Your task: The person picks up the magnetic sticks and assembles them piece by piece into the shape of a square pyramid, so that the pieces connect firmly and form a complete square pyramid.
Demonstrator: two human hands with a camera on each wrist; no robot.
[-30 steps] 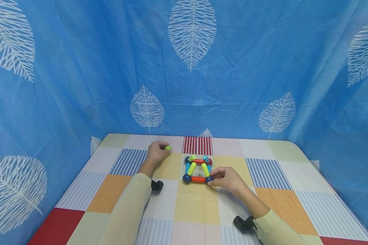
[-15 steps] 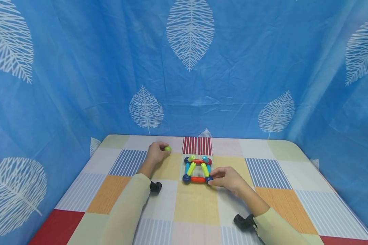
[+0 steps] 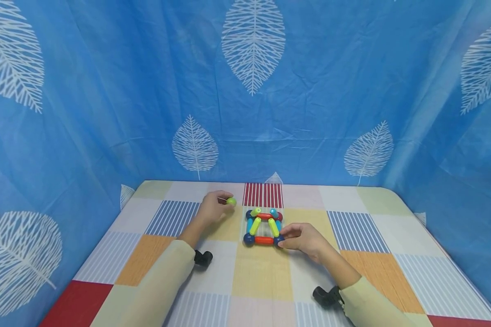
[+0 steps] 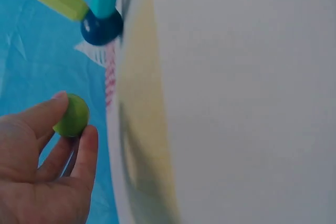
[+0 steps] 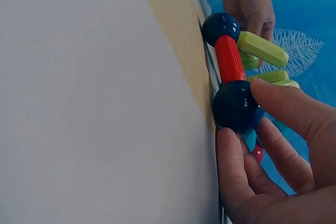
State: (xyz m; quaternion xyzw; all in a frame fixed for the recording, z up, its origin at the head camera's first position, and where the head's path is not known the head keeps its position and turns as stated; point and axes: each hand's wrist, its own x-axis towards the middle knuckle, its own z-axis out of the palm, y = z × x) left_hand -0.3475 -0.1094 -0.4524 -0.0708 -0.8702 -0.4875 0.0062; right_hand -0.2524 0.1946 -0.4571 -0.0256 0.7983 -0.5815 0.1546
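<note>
A small green ball is pinched between the thumb and fingers of my left hand, left of the built frame. The frame of rods and balls stands on the table, with a red rod along its near side and blue rods at its sides. Yellow-green rods and one blue rod slant upward from its corners. With thumb and fingers, my right hand grips the dark blue ball at the near right corner. Another dark blue ball forms the near left corner; a red ball sits far right.
A patchwork-patterned cloth covers the table. Blue curtains with white leaf prints surround its back and sides. Black wrist-camera mounts jut from both sleeves near the tabletop.
My left hand has moved slightly right with the green ball, closer to the frame. My right hand and the frame have stayed in place.
</note>
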